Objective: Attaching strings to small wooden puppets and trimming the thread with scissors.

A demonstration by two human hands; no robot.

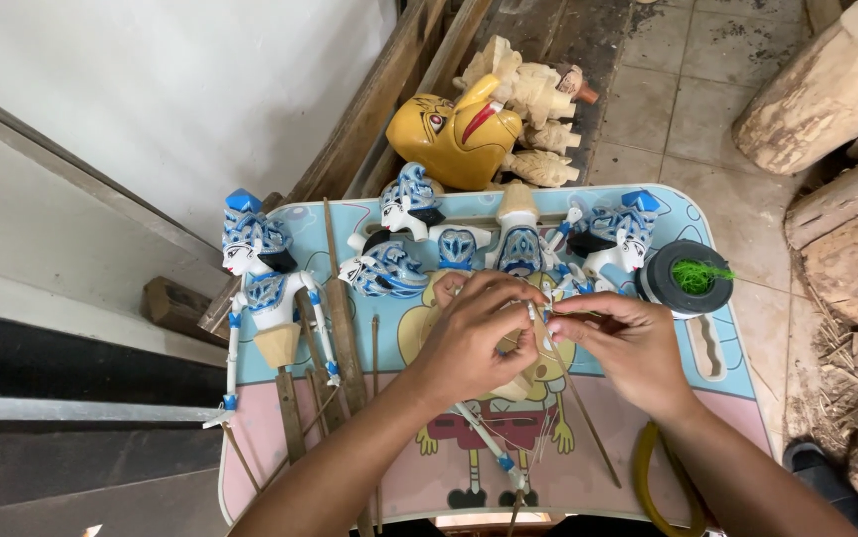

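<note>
- The left hand point(474, 333) and right hand point(620, 343) meet over the middle of the small table point(717, 383), fingertips pinched together on a puppet arm point(533, 316) – a thin white piece with a slim stick point(588, 423) running down from it toward the person.
- Both hands are closed on that piece; whether a thread runs between the fingers is too fine to tell.
- Under the hands lies an unfinished puppet body point(514, 383), pale wood, partly hidden, with a blue-and-white jointed arm point(489, 447) trailing toward the table's near edge.
- Just beyond the hands lie several painted blue-and-white puppet heads and torsos point(459, 254); they look finished in paint but are not joined up.
- Well to the left of the left hand lies a complete rod puppet point(265, 288) with arms and sticks already attached – judging by it, the piece in hand is at the arm-fitting stage, with the rest beyond the hands yet to assemble.
- Just right of the right hand sits a dark spool point(686, 278) with green cord inside.
- Further off, past the table, rest a yellow carved mask point(454, 134) and unpainted wooden carvings point(533, 94).
</note>
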